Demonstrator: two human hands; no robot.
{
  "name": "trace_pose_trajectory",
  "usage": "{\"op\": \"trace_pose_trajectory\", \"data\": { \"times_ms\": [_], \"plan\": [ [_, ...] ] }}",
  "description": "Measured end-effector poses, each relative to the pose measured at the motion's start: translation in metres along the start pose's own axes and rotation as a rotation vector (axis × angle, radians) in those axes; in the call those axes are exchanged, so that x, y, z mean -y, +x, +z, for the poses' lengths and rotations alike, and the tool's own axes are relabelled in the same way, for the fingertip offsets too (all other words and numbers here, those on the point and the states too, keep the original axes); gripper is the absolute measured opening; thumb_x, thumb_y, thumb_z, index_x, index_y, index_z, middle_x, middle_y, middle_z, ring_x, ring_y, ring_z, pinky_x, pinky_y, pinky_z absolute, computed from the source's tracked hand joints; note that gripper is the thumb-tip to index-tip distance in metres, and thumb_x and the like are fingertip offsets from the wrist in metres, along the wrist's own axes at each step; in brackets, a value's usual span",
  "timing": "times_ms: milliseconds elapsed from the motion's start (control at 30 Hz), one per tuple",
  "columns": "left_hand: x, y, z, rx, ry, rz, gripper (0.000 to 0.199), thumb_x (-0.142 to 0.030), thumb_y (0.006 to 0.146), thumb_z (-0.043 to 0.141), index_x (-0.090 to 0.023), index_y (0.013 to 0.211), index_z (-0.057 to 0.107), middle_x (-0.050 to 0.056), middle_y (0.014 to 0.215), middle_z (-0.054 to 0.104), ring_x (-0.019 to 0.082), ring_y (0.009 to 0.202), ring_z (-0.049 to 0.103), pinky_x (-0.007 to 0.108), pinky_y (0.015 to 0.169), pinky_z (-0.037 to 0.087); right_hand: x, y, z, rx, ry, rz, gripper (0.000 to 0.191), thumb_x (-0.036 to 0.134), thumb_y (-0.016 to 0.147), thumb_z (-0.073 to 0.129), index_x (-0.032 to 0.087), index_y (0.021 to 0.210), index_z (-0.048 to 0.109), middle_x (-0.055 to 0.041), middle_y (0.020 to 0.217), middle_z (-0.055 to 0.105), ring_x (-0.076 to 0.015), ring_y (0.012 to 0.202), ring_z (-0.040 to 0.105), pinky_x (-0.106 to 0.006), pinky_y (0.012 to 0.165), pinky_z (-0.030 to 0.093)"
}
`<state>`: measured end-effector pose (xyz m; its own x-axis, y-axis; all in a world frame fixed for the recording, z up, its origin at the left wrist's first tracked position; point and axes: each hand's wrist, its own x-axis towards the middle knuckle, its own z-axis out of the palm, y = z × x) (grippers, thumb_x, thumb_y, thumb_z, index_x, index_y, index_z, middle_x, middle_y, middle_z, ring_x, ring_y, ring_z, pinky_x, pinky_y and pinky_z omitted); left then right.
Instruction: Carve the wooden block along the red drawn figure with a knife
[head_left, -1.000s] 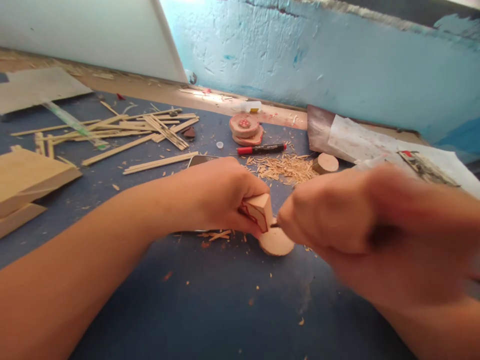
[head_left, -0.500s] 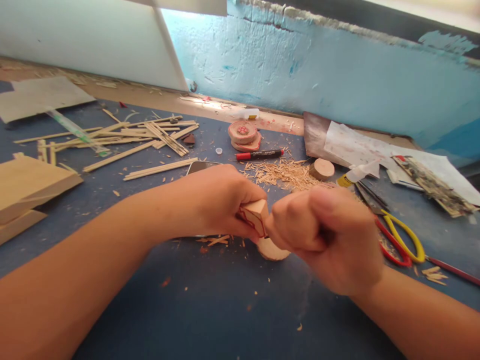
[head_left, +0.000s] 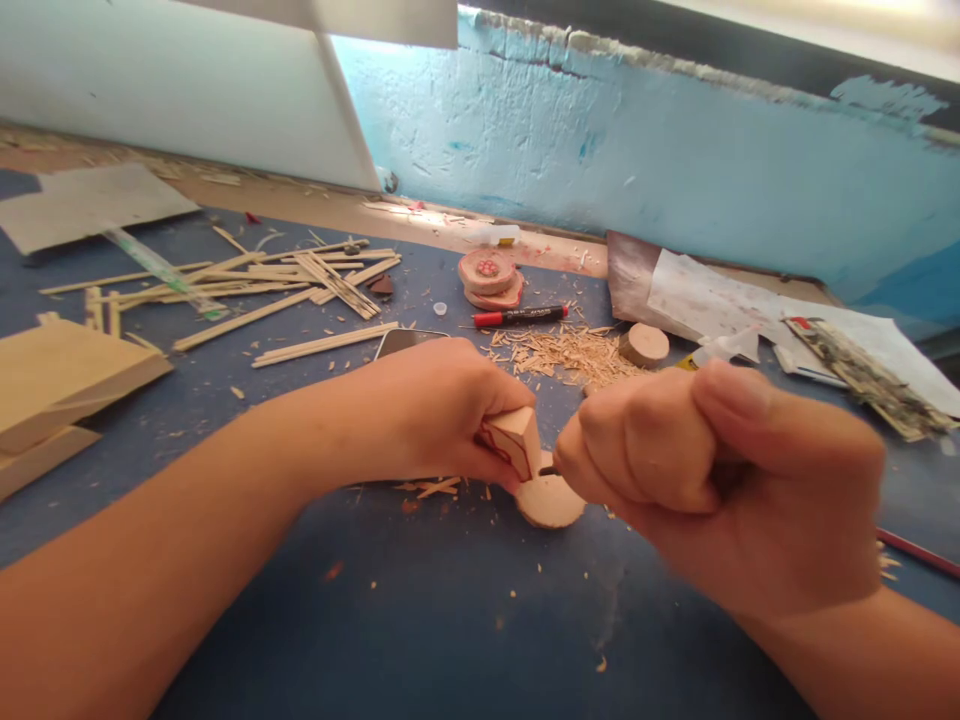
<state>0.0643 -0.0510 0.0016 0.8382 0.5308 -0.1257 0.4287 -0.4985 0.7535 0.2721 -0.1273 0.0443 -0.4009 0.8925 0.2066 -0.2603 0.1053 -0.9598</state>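
Observation:
My left hand [head_left: 450, 410] grips a small pale wooden block [head_left: 516, 438] with red lines drawn on its side. Right of it, my right hand [head_left: 675, 450] is a closed fist around a tool whose thin dark tip [head_left: 550, 471] sticks out toward the block; the rest of the tool is hidden in the fist. A small gap shows between fist and block. Under the block and the tip lies a round wood slice [head_left: 553, 503] on the blue table [head_left: 420, 620].
Wood shavings [head_left: 574, 352], a red and black marker [head_left: 521, 316] and another wood slice [head_left: 646, 345] lie behind the hands. Thin sticks [head_left: 330, 345] and a larger wooden block [head_left: 67, 375] are at left. Papers [head_left: 705, 290] lie back right.
My right hand has moved right, away from the block, so the dark tip shows more. It now covers the scissors. My left hand stays nearly in place with the block.

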Motion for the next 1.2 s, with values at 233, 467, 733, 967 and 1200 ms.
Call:
{"op": "trace_pose_trajectory", "data": {
  "times_ms": [233, 467, 733, 967, 1200],
  "plan": [
    [0.003, 0.0, 0.002, -0.068, 0.049, 0.004, 0.027, -0.025, 0.085, 0.092, -0.02, 0.072, 0.069, -0.008, 0.064, 0.064, 0.009, 0.059, 0.05, 0.023, 0.056, 0.035, -0.024, -0.009, -0.004, 0.051, 0.019, -0.093, 0.057, 0.025, 0.113, 0.048, 0.02, 0.059, 0.033, 0.0027, 0.052, 0.031, -0.0101, 0.049, 0.031, -0.034, 0.053, 0.031],
    [0.0, -0.001, 0.001, -0.062, 0.059, -0.016, 0.027, -0.025, 0.084, 0.093, -0.021, 0.071, 0.069, -0.01, 0.06, 0.059, 0.009, 0.055, 0.048, 0.021, 0.057, 0.034, 0.007, -0.015, -0.012, 0.022, -0.094, 0.018, 0.057, 0.041, 0.106, 0.073, 0.026, 0.062, 0.039, 0.0021, 0.058, 0.033, -0.0157, 0.055, 0.034, -0.036, 0.052, 0.034],
    [0.0, 0.001, 0.002, -0.062, 0.067, -0.03, 0.024, -0.023, 0.083, 0.095, -0.021, 0.073, 0.073, -0.009, 0.061, 0.062, 0.009, 0.057, 0.052, 0.02, 0.055, 0.033, 0.004, -0.006, -0.016, 0.068, -0.032, -0.007, 0.056, 0.039, 0.106, 0.072, 0.026, 0.062, 0.04, 0.0026, 0.057, 0.031, -0.0161, 0.055, 0.038, -0.036, 0.053, 0.037],
    [0.004, 0.001, 0.001, -0.037, 0.014, 0.047, 0.013, -0.022, 0.086, 0.094, -0.025, 0.082, 0.082, -0.01, 0.06, 0.065, 0.009, 0.054, 0.054, 0.02, 0.06, 0.041, -0.013, -0.001, -0.013, 0.076, 0.092, -0.048, 0.066, 0.034, 0.116, 0.054, 0.018, 0.057, 0.028, 0.003, 0.052, 0.026, -0.01, 0.051, 0.03, -0.031, 0.054, 0.035],
    [0.003, 0.001, 0.0, -0.018, 0.003, 0.026, 0.014, -0.025, 0.087, 0.093, -0.022, 0.081, 0.08, -0.008, 0.062, 0.072, 0.011, 0.056, 0.061, 0.022, 0.059, 0.043, -0.011, -0.003, -0.017, 0.046, 0.048, -0.056, 0.069, 0.035, 0.121, 0.05, 0.018, 0.057, 0.027, 0.0032, 0.053, 0.026, -0.0104, 0.05, 0.029, -0.031, 0.054, 0.035]
  ]
}}
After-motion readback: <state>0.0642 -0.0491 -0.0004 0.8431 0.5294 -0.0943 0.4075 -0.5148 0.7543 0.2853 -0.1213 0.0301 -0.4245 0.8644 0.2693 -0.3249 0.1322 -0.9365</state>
